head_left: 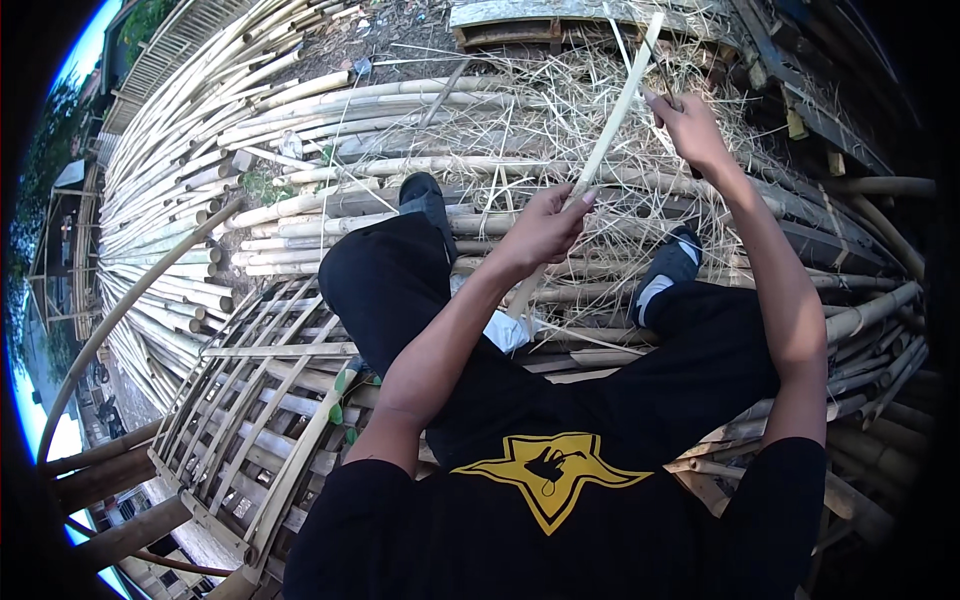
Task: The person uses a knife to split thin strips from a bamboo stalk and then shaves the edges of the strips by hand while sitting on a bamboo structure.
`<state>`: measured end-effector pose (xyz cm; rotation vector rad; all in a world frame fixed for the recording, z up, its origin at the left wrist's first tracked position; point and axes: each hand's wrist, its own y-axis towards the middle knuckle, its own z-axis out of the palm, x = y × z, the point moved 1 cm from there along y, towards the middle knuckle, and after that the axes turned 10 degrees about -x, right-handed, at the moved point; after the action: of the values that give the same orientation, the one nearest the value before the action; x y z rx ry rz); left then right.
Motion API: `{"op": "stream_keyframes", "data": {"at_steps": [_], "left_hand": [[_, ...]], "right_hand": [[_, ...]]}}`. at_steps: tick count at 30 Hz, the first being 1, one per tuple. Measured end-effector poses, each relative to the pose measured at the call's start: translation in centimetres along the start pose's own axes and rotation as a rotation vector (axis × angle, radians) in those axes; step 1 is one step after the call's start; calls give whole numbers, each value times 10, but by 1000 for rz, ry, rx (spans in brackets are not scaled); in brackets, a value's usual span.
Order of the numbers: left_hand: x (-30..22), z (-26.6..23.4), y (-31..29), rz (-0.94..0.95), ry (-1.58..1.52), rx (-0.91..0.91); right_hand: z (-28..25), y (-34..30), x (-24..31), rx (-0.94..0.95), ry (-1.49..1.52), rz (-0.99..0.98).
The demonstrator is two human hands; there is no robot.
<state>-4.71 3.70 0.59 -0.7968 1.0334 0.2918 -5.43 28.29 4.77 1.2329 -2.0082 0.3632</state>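
Note:
A long, pale, flat bamboo strip (pixel 617 118) slants up and to the right in front of me, its lower end hanging between my knees. My left hand (pixel 548 230) is closed around the strip near its middle, thumb along the top. Right of its upper part, my right hand (pixel 692 130) is closed on a slim dark knife (pixel 662 75). The blade lies close beside the strip; whether they touch I cannot tell. Most of the knife's handle is hidden in my fingers.
Bamboo poles (pixel 400 112) lie in rows beneath and ahead of me, strewn with thin shavings (pixel 640 150). A woven bamboo lattice (pixel 250 400) stands at the left. A wooden pallet (pixel 590 14) sits at the far side. More poles (pixel 870 320) are stacked at the right.

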Motion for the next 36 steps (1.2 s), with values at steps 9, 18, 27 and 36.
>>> {"op": "stream_keyframes", "data": {"at_steps": [9,18,27,36], "left_hand": [[3,-2,6,311,392,-353],[7,-2,1,282,472,-304],[-19,-4,-18,112,230,-236],[-7,5,-1,460,583,-462]], "right_hand": [[39,-69,26,380,-434,-101],[42,-56,15,212,-511,2],[-89,25,-67,-195,-529,304],[32,-66,34,433,-473,64]]}}
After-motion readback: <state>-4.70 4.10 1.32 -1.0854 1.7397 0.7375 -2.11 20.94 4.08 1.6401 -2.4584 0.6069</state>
